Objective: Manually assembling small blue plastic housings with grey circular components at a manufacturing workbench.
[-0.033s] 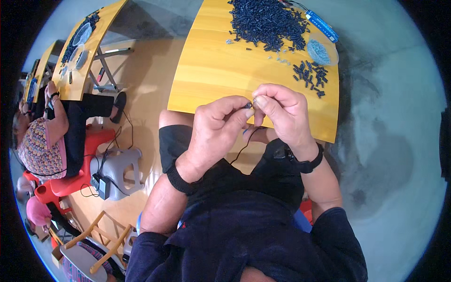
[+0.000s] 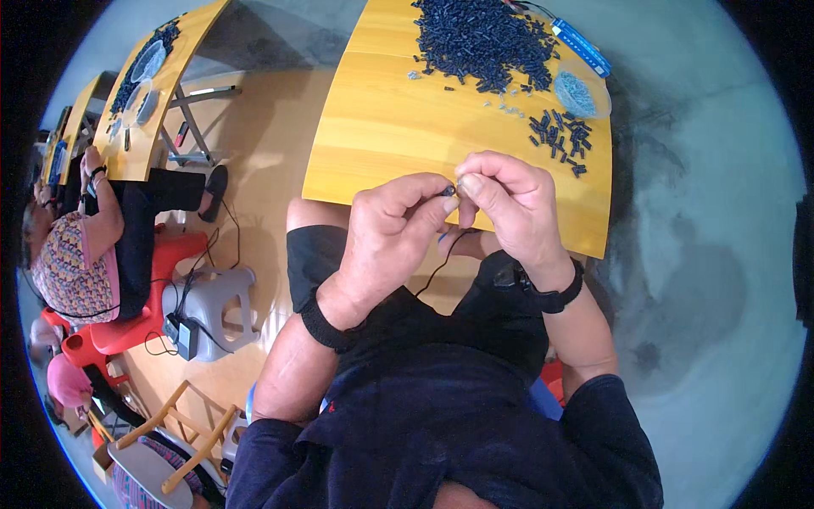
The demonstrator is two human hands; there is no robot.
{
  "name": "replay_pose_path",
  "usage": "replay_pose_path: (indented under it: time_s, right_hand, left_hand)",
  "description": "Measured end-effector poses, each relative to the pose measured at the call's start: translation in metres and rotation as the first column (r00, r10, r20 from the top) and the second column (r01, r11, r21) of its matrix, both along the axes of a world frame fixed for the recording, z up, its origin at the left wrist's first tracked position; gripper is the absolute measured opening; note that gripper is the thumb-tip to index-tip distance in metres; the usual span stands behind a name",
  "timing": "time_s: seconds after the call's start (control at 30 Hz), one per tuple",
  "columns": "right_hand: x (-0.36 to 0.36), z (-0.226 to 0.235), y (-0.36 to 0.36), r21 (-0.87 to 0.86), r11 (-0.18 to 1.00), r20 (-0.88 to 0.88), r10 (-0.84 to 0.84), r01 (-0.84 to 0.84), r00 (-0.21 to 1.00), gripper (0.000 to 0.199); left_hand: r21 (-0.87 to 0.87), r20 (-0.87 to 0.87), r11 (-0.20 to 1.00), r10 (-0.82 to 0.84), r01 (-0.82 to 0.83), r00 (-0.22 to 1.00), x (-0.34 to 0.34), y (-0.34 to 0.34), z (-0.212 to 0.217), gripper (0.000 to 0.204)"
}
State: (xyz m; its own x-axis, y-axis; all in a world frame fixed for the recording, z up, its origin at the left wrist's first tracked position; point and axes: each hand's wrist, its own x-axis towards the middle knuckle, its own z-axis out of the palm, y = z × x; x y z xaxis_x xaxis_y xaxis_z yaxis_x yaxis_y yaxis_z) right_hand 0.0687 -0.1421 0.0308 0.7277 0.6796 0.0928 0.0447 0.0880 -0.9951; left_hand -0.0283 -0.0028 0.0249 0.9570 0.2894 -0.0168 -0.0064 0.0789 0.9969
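Observation:
My left hand (image 2: 390, 229) and my right hand (image 2: 509, 208) meet fingertip to fingertip over the near edge of the yellow table (image 2: 381, 127). Both pinch a small dark part (image 2: 448, 192) between thumb and fingers; most of it is hidden. A thin black cord (image 2: 434, 270) hangs below the hands toward my lap. A large heap of small dark parts (image 2: 483, 38) lies at the table's far side. A smaller scatter of the same parts (image 2: 560, 136) lies nearer, to the right. Each wrist has a black band.
A clear pouch of pale small bits (image 2: 578, 93) and a blue strip (image 2: 581, 47) lie at the table's right. At left, another person (image 2: 76, 254) sits on a red stool (image 2: 127, 331) by further yellow tables (image 2: 144, 93). A grey stool (image 2: 212, 310) stands near my left knee.

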Motion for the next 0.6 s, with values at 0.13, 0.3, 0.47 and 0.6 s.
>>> replay_pose_path:
  time_s: [0.13, 0.3, 0.47, 0.6]
  right_hand:
    - [0.0008, -0.0034, 0.0006, -0.018, 1.0, 0.036, 0.008, -0.007, 0.999, 0.011]
    - [0.0001, -0.0045, 0.0022, -0.015, 1.0, 0.063, 0.015, -0.014, 0.998, 0.01]
    - [0.0041, -0.004, 0.0031, -0.03, 0.999, 0.109, 0.041, -0.037, 0.993, 0.009]
    - [0.0062, -0.0049, 0.002, -0.03, 0.998, 0.104, 0.058, -0.055, 0.993, 0.009]
  left_hand:
    - [0.032, 0.021, 0.999, -0.015, 0.015, 1.0, 0.0026, 0.0009, 0.0042, 0.011]
    - [0.026, 0.009, 1.0, 0.012, -0.013, 1.0, 0.0033, 0.0013, 0.002, 0.011]
    - [0.096, 0.011, 0.995, 0.006, -0.007, 1.0, 0.0044, 0.004, -0.0007, 0.01]
    - [0.094, -0.016, 0.995, -0.017, 0.018, 1.0, 0.0074, 0.0055, 0.0019, 0.011]
